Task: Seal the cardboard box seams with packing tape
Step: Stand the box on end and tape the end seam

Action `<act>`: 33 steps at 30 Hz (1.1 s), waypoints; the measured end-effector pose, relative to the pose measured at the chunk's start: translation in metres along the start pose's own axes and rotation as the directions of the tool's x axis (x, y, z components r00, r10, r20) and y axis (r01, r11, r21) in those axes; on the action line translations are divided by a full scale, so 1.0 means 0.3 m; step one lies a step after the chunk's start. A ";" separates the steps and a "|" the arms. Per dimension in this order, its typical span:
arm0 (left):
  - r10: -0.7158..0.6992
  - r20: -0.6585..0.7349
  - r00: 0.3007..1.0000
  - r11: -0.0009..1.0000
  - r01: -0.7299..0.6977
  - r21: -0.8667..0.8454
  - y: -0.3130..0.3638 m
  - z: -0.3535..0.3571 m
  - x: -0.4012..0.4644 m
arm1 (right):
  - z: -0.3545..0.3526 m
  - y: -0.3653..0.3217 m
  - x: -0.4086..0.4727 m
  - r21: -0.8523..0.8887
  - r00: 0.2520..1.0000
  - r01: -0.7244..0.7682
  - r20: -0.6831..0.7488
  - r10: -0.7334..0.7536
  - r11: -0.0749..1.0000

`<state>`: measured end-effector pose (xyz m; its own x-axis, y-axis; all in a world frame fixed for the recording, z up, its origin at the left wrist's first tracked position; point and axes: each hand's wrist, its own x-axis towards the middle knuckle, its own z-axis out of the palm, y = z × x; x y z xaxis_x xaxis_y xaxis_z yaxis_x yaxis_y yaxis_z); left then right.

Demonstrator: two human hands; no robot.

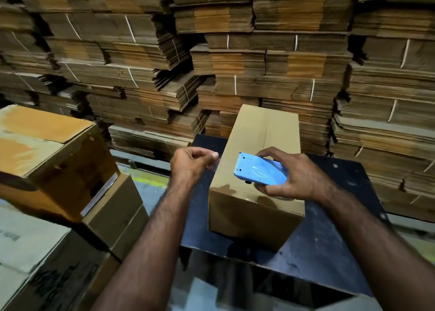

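Observation:
A long closed cardboard box (259,132) lies on a dark table (329,240), its centre seam running away from me. My right hand (296,176) grips a blue tape dispenser (259,170) just above the near end of the box, its toothed blade pointing away to the left. My left hand (190,162) hovers left of the box with thumb and fingers pinched together; a thin clear strip of tape seems to stretch from it toward the dispenser, though it is hard to make out.
Stacked closed cardboard boxes (54,160) stand at the left, close to my left arm. Tall bundles of flattened cardboard (259,59) tied with white string fill the whole background. A strip of floor (146,181) shows between table and boxes.

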<state>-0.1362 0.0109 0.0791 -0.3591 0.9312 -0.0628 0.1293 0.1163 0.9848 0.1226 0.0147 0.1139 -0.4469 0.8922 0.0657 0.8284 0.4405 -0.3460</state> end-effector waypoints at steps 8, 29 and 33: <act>-0.126 0.035 0.991 0.992 0.125 0.020 -0.060 0.004 -0.042 | 0.035 -0.037 0.004 -0.163 0.992 -0.066 0.091 0.082 0.984; 0.182 -0.003 0.983 0.982 -0.182 0.055 0.139 -0.045 0.000 | -0.046 -0.062 0.017 -0.025 0.962 0.117 -0.244 -0.119 0.993; 0.171 0.031 0.985 0.985 -0.172 0.024 0.174 -0.015 -0.015 | -0.057 -0.047 0.010 -0.014 0.959 0.112 -0.260 -0.112 0.994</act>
<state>-0.1320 0.0113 0.1315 -0.3033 0.9475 0.1015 0.2112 -0.0370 0.9767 0.1155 0.0130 0.1350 -0.4332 0.8326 0.3453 0.7777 0.5389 -0.3238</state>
